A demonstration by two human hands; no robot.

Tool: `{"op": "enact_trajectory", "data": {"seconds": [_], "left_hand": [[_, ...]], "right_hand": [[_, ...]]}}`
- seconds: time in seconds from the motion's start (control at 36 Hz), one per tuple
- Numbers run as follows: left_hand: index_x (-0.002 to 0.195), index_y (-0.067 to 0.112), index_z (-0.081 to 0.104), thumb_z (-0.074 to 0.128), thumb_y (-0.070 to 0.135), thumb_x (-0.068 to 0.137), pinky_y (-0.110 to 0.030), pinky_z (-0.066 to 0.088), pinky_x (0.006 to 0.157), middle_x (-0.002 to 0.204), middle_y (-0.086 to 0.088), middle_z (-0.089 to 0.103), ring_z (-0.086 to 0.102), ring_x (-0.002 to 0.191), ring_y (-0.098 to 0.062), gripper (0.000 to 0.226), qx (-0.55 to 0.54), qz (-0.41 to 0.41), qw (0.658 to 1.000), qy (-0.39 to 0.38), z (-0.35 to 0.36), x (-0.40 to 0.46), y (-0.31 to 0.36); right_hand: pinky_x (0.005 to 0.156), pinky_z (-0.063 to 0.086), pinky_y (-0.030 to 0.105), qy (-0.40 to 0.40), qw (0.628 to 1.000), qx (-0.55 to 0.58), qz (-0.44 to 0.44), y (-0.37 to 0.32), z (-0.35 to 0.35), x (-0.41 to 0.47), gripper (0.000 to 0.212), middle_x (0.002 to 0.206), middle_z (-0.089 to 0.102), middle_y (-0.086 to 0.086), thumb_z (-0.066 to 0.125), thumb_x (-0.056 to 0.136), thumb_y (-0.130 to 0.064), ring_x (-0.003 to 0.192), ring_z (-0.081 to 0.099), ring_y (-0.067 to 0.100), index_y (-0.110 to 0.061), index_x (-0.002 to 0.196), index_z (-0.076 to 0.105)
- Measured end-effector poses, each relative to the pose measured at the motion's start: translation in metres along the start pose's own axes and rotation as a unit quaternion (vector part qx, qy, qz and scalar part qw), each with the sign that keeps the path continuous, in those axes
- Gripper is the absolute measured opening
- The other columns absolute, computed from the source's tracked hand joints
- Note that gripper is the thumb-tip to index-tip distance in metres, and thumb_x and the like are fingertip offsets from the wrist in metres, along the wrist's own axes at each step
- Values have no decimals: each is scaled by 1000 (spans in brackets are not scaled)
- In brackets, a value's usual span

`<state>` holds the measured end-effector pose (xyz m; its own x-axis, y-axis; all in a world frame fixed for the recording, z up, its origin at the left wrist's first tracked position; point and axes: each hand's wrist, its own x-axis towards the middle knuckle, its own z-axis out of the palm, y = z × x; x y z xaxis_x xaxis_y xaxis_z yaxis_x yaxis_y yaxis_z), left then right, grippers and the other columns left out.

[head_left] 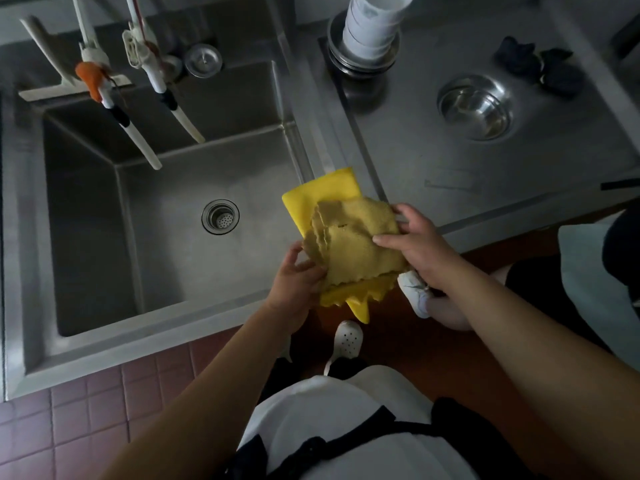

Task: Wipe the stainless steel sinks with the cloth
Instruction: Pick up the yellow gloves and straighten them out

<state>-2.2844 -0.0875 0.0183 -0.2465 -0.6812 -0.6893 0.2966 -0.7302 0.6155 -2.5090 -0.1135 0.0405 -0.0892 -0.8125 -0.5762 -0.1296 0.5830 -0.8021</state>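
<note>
A folded yellow cloth [349,237] hangs in the air over the front right corner of the left stainless steel sink [104,237]. My left hand [294,282] grips its lower left edge and my right hand [419,244] grips its right side. The cloth's rough, paler face is up, with brighter yellow layers showing behind and below. The deep left sink has a round drain strainer [220,216] in its floor. A second, shallower steel basin [433,161] lies to the right with a large round drain [474,107].
Two white tap spouts [138,133] hang over the left sink's back. A loose strainer [203,60] lies on the back ledge. Stacked bowls and white cups [370,32] and a dark rag [540,64] sit in the right basin. Tiled floor and my white shoes [348,337] lie below.
</note>
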Motion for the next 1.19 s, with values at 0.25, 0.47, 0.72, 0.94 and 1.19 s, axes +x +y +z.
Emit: {"op": "enact_trajectory", "data": {"seconds": [0.25,0.47,0.72,0.94,1.19], "left_hand": [[133,26,51,68,1,86,-52,61,75,124,-5,57,66,93,-25,56,90,-64,983,145,24,20,-23],[146,26,28,68,1,87,-47,59,79,118,-13,55,64,92,-24,76,54,-116,977,168,24,25,-19],[130,14,50,73,2,79,-47,61,72,109,-13,62,69,87,-30,57,98,-97,969,204,24,28,-15],[125,26,49,77,-1,79,-48,61,75,105,-14,67,70,90,-28,60,104,20,972,211,4,-1,-3],[122,27,59,78,3,78,-36,57,86,98,-5,67,68,93,-21,53,93,185,964,168,-59,-93,56]], "right_hand": [[75,48,30,46,979,-177,86,23,10,21,45,108,61,-2,76,85,-17,97,58,18,-17,126,57],[77,54,38,7,973,-198,115,14,3,19,8,97,64,7,66,90,-9,89,61,22,-10,98,64],[91,53,44,-26,973,-197,120,4,1,21,47,118,58,5,64,91,-6,102,56,25,-16,136,54],[68,40,27,5,990,-130,52,-7,6,13,64,141,46,3,78,82,-13,114,48,21,-27,135,44],[73,49,17,-107,986,-78,-97,-82,69,-56,44,96,76,4,74,84,-4,89,73,13,-26,120,64]]}}
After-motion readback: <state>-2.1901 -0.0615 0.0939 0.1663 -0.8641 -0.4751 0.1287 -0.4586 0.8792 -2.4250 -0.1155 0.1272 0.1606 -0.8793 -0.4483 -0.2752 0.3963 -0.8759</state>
